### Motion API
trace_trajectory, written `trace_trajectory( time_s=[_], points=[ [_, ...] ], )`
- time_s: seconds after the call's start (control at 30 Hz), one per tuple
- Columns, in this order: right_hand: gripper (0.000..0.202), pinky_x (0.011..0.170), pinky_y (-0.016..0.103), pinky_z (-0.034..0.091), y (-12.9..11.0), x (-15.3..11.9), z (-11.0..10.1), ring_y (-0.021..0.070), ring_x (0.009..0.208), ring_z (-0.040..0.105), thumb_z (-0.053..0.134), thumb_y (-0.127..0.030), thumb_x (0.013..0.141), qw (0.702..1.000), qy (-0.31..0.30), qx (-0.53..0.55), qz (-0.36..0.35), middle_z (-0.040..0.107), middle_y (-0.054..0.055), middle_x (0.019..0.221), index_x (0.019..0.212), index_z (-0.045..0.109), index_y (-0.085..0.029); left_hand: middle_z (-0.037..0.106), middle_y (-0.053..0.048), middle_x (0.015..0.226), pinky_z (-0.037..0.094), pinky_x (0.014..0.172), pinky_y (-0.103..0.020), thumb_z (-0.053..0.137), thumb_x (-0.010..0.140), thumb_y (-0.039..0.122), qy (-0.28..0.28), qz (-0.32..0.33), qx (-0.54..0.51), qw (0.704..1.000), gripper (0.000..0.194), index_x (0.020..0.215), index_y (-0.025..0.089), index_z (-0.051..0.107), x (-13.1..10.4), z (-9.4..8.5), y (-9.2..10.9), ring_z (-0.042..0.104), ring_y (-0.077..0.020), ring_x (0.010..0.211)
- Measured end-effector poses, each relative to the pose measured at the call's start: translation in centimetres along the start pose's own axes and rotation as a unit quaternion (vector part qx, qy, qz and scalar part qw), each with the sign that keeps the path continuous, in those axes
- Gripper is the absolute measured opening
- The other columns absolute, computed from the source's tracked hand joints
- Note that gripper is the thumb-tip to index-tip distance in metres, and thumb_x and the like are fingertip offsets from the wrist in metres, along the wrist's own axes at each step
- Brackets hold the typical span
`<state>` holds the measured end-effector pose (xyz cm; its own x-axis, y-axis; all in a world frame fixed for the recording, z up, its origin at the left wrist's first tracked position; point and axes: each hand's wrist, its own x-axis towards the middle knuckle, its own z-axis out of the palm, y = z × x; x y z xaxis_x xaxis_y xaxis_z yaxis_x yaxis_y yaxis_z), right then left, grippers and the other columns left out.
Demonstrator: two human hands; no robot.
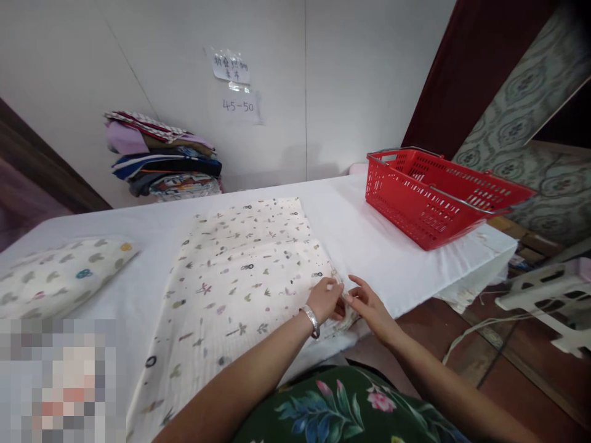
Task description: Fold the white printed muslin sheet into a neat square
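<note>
A thin cream cloth (258, 267) printed with small plants and dark figures lies spread over the table, its right edge bunched at the near side. My left hand (325, 299), with a silver bracelet on the wrist, has its fingers curled on that bunched edge. Close beside it, my right hand (372, 307) has its fingertips at the same edge, meeting the left fingers. One right finger is raised apart from the rest, while the lower fingertips appear to pinch the cloth. Part of the gathered edge is hidden behind the hands.
A red plastic basket (429, 203) with metal handles stands at the table's right end. Folded fabrics (166, 160) are stacked at the back left. Another printed cloth (64, 271) lies at left. A white stool (549, 301) and a cable (480, 323) are at right.
</note>
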<state>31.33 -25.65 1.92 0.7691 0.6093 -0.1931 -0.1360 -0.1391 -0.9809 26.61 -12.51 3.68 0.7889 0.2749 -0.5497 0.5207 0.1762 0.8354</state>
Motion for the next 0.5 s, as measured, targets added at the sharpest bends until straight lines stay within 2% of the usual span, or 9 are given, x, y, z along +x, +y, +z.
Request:
trace_trajectory(
  time_s=[0.13, 0.23, 0.33, 0.4, 0.47, 0.5],
  points=[
    [0.069, 0.051, 0.022, 0.038, 0.9, 0.1, -0.1, 0.0089, 0.058, 0.046, 0.062, -0.030, 0.065, 0.995, 0.008, -0.099, -0.024, 0.049, -0.002, 0.084, 0.128, 0.033, -0.026, 0.054, 0.003, 0.051, 0.049, 0.050, -0.029, 0.048, 0.079, 0.033, -0.003, -0.005, -0.012, 1.000, 0.041, 0.116, 0.017, 0.039, -0.4, 0.2, -0.2, 0.055, -0.0134, 0.046],
    [0.070, 0.053, 0.023, 0.038, 1.3, 0.4, -0.3, 0.0108, 0.059, 0.047, 0.059, -0.026, 0.062, 0.997, -0.001, -0.079, -0.008, 0.051, -0.002, 0.078, 0.127, 0.035, -0.023, 0.059, 0.001, 0.059, 0.048, 0.049, -0.026, 0.048, 0.078, 0.030, -0.026, 0.006, -0.004, 1.000, 0.044, 0.118, 0.016, 0.037, -0.6, -0.1, -0.8, 0.056, -0.0121, 0.047],
    [0.069, 0.054, 0.024, 0.038, 1.3, 0.3, -0.8, 0.0126, 0.060, 0.049, 0.058, -0.026, 0.062, 0.999, -0.016, -0.007, 0.043, 0.050, -0.003, 0.072, 0.127, 0.036, -0.023, 0.064, -0.004, 0.077, 0.049, 0.056, -0.028, 0.048, 0.076, 0.027, -0.021, 0.090, 0.067, 0.993, 0.039, 0.113, 0.017, 0.045, -1.7, -1.7, -1.7, 0.059, -0.0130, 0.058],
    [0.068, 0.055, 0.024, 0.039, 1.3, 0.1, -1.1, 0.0132, 0.062, 0.052, 0.058, -0.026, 0.063, 0.994, -0.024, 0.046, 0.092, 0.051, -0.002, 0.075, 0.127, 0.035, -0.025, 0.065, -0.006, 0.089, 0.050, 0.070, -0.032, 0.048, 0.076, 0.028, 0.026, 0.190, 0.183, 0.964, 0.035, 0.109, 0.020, 0.051, -3.2, -3.6, -2.7, 0.061, -0.0156, 0.073],
    [0.066, 0.055, 0.025, 0.041, 1.4, -0.1, -1.4, 0.0143, 0.067, 0.054, 0.058, -0.027, 0.064, 0.987, -0.033, 0.081, 0.132, 0.052, -0.001, 0.081, 0.126, 0.034, -0.027, 0.063, -0.007, 0.103, 0.044, 0.086, -0.038, 0.051, 0.075, 0.031, 0.094, 0.267, 0.310, 0.908, 0.040, 0.114, 0.022, 0.051, -5.1, -6.0, -4.3, 0.057, -0.0203, 0.093],
    [0.066, 0.055, 0.025, 0.041, 1.5, -0.2, -1.4, 0.0148, 0.068, 0.055, 0.058, -0.027, 0.065, 0.984, -0.041, 0.089, 0.146, 0.053, 0.000, 0.083, 0.126, 0.034, -0.028, 0.059, -0.008, 0.113, 0.040, 0.092, -0.040, 0.053, 0.073, 0.031, 0.109, 0.292, 0.363, 0.878, 0.045, 0.117, 0.023, 0.050, -6.1, -7.3, -5.3, 0.053, -0.0224, 0.103]
  ],
)
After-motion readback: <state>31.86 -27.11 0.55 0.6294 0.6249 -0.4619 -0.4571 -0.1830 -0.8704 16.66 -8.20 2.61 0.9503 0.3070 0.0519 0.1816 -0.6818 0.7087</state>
